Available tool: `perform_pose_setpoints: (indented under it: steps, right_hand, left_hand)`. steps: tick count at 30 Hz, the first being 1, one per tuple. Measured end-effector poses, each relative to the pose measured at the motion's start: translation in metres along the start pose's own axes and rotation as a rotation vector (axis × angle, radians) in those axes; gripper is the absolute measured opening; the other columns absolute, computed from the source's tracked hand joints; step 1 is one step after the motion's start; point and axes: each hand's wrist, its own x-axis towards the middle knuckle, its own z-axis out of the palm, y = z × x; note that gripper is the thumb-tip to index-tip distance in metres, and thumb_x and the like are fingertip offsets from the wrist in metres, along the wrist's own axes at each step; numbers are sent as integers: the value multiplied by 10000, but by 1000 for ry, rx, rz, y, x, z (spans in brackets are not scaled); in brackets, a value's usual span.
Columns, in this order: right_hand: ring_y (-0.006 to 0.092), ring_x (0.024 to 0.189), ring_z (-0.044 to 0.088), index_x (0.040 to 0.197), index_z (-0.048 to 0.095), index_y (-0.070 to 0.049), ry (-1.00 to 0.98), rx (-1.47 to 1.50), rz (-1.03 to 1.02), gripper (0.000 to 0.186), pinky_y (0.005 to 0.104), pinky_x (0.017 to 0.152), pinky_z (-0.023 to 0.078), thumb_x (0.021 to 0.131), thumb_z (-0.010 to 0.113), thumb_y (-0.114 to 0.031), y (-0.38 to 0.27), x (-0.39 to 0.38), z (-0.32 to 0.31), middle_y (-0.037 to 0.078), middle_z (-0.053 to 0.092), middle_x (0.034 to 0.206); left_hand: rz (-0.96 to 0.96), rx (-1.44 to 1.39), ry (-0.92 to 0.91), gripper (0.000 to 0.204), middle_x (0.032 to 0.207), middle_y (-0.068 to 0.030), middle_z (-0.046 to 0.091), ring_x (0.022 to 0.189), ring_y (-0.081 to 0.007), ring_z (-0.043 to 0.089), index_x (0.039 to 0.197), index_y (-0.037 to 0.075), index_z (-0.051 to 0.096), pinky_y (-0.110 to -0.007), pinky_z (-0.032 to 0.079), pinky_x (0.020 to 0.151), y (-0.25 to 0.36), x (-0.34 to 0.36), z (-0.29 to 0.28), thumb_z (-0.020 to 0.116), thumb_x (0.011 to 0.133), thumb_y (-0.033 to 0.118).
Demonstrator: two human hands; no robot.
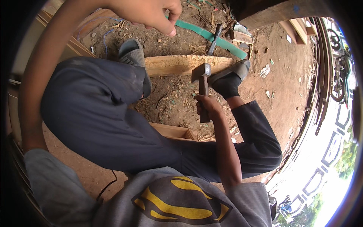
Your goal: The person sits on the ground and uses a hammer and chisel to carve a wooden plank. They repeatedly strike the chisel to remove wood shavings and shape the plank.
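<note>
My right hand (208, 106) is wrapped round the wooden handle of a hammer (203, 85). Its square metal head is up, in front of a light wooden plank (176, 65). The plank lies on the ground across my two sandalled feet. A dark chisel (215, 39) leans at the plank's far edge; whether it is stuck in the wood I cannot tell. High at the top, my left hand (147, 13) is raised with bent fingers, the thumb apart from the forefinger. Nothing shows held in it. Behind its fingertips lies a long green strip (206, 34).
Wood chips litter the brown soil. My left sandal (132, 53) and right sandal (239, 69) flank the plank. A wooden box frame (172, 131) sits beneath my legs. A thick beam (287, 13) juts in at upper right. Motorcycles (340, 75) stand beyond stacked boards.
</note>
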Motion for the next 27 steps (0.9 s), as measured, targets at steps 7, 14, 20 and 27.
perform_pose_setpoints:
  steps: [7,14,20,27]
  right_hand:
    - [139,490,527,806,543,-16,68,8,-153,166,284,457,444,836,612,-163,-37,-42,-6,48,530,615]
    - [105,464,478,760,546,-53,187,139,-611,176,249,437,395,852,612,-188,-158,-122,17,26,487,545]
    - [118,431,492,755,543,-28,243,-23,-615,173,285,408,396,838,606,-166,-64,-10,18,26,517,554]
    - [138,477,512,800,541,-18,-32,27,-59,165,287,436,440,826,624,-158,-31,-21,4,38,515,597]
  left_hand:
    - [48,46,152,410,810,-81,652,723,-186,608,1103,45,607,-330,473,619,-10,-14,19,504,904,388]
    - [-88,21,42,414,784,-67,642,712,-168,601,1113,40,605,-322,469,614,-15,1,16,503,905,383]
    - [-162,13,5,409,783,-71,641,707,-166,600,1115,45,604,-320,473,618,0,-12,6,493,911,381]
    - [-15,66,137,388,776,-26,645,695,-141,600,1116,71,607,-313,467,621,-7,-27,26,490,913,381]
